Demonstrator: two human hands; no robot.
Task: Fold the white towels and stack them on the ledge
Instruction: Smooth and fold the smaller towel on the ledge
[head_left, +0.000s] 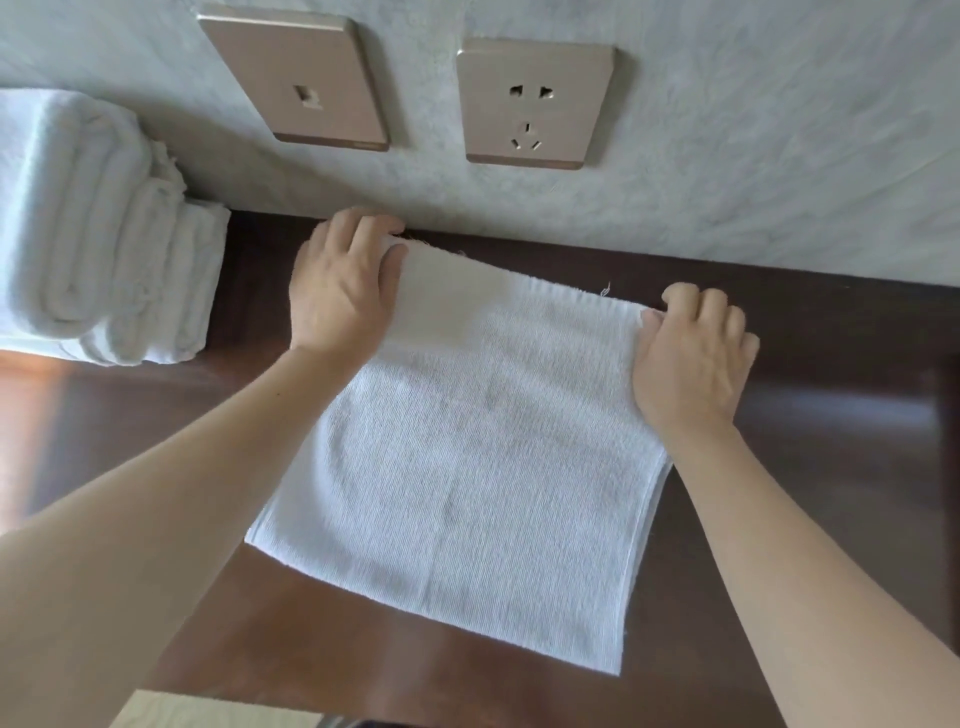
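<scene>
A white towel (467, 457) lies folded in layers on the dark wooden ledge (841, 436), its far edge near the wall. My left hand (343, 291) grips the towel's far left corner, fingers curled round the lifted edge. At the far right corner my right hand (696, 358) pinches the towel's edge, fingers curled. A stack of folded white towels (98, 234) stands at the left end of the ledge against the wall.
Two bronze wall plates are set in the pale wall behind the ledge: a switch plate (306, 78) and a power socket (535, 104). A lighter wooden surface (208, 712) shows below the ledge's near edge.
</scene>
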